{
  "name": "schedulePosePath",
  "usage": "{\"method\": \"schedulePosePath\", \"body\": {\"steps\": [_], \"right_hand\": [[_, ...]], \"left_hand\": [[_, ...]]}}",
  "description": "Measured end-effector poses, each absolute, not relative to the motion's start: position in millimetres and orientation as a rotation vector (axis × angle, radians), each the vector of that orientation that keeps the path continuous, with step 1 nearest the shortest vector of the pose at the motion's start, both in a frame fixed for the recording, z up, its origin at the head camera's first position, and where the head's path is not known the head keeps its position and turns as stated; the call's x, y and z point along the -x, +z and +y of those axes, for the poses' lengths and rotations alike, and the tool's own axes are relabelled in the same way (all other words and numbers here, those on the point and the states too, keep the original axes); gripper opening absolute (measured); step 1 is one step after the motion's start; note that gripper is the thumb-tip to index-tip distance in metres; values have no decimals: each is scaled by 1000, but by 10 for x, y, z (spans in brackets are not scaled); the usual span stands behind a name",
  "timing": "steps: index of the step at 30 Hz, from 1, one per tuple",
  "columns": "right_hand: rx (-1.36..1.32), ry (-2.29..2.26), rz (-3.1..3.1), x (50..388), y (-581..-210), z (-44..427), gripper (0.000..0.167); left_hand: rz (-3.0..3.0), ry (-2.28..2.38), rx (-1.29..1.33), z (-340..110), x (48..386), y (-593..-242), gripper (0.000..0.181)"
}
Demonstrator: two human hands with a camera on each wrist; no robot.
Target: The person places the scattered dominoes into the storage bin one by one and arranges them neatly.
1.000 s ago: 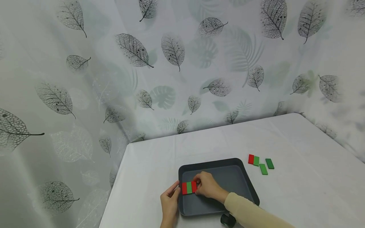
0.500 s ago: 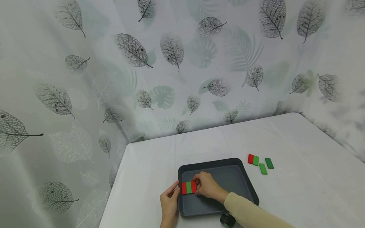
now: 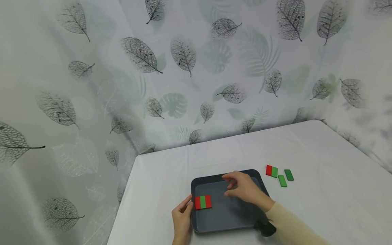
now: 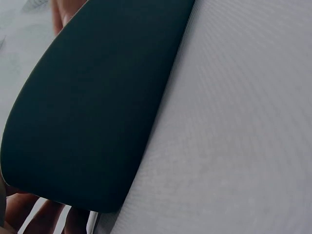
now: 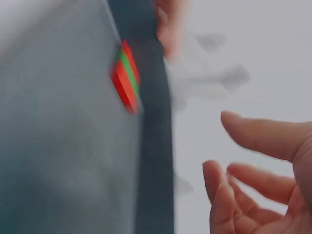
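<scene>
Flat against the left inside of a dark grey tray lie three small tiles in a row: a red tile, a green tile and another red tile. They touch side by side. My left hand rests at the tray's outer left wall, index finger and thumb extended against it. The left wrist view is mostly filled by the tray's side. Over the tray's right half hovers my right hand, holding nothing, its thumb and fingers apart in the right wrist view.
Right of the tray, on the white tabletop, lie a red tile, a green tile touching it, a separate green tile and a darker green tile. A leaf-patterned curtain hangs behind and left.
My right hand has let go of the right-hand red tile and lifted up and to the right. The three tiles and my left hand stay where they were.
</scene>
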State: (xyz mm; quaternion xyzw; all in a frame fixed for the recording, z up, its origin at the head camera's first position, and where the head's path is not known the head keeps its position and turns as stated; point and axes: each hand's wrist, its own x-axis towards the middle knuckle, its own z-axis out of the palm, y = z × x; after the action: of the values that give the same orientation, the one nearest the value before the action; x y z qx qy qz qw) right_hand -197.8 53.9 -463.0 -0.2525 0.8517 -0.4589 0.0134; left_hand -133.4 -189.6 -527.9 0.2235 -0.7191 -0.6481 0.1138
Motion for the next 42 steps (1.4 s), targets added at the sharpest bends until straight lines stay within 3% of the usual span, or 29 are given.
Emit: {"method": "schedulePosePath", "body": {"steps": [4,11,16,26,36,42], "right_hand": [[784,-1434,2777,2142,-4556,1145,54],[421,-1264,2885,2405,-4715,2118,67],[238,-1172,2802,2490,-4928,2538,70],[180,-1149,2755,2519,-5107,2698,69],[230,-1057,2863,2552,-5206,2687,57],[163,-1069,2850,2544,-5182,2678,61]], "left_hand": [[-2117,-1879,-650,-1903,1336,-5270,30],[-2133,-1883,-690,-1901,1345,-5278,30],[-2148,-1884,-726,-1896,1355,-5274,30],[-2127,-1904,-710,-1911,1352,-5275,31],[-2118,-1898,-689,-1914,1340,-5276,30],[-2113,-1908,-681,-1913,1338,-5289,30]]}}
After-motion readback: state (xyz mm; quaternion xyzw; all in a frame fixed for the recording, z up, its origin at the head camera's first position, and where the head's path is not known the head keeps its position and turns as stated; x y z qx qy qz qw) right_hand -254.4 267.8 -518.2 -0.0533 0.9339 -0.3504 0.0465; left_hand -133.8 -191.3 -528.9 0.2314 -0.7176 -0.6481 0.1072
